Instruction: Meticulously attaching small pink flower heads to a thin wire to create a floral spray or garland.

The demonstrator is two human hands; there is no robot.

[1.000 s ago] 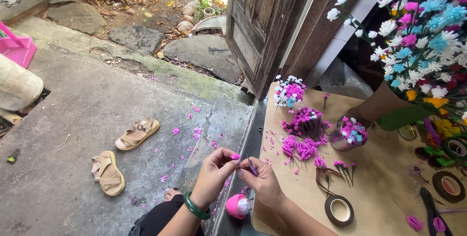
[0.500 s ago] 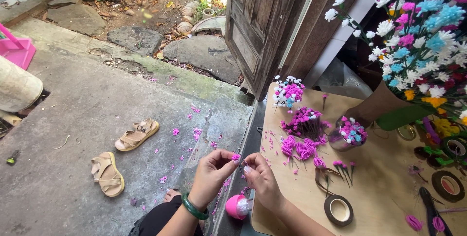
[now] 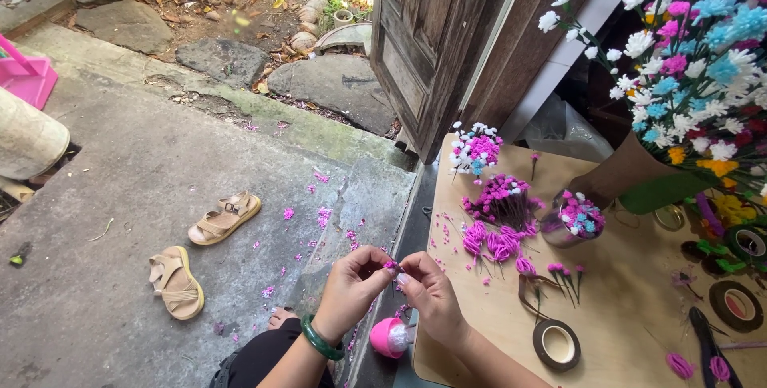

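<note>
Bright, even daylight fills the scene, strongest on the garden ground at the top, which looks slightly washed out. Shadows are soft: the sandals [image 3: 200,252] cast only faint ones on the concrete floor [image 3: 120,180]. The doorway gap behind the wooden door [image 3: 431,36] is dark. Focus is sharp throughout; wide-angle distortion bends lines at the edges.

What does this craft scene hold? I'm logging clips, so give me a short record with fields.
setting: doorway, concrete step beside a low board
left hand: pinches a tiny pink piece, green bangle on the wrist
right hand: fingertips meet the same piece
below hands: pink cup
on board: pink flower heaps, tape roll, bouquet
on step: sandals, pink scraps
</note>
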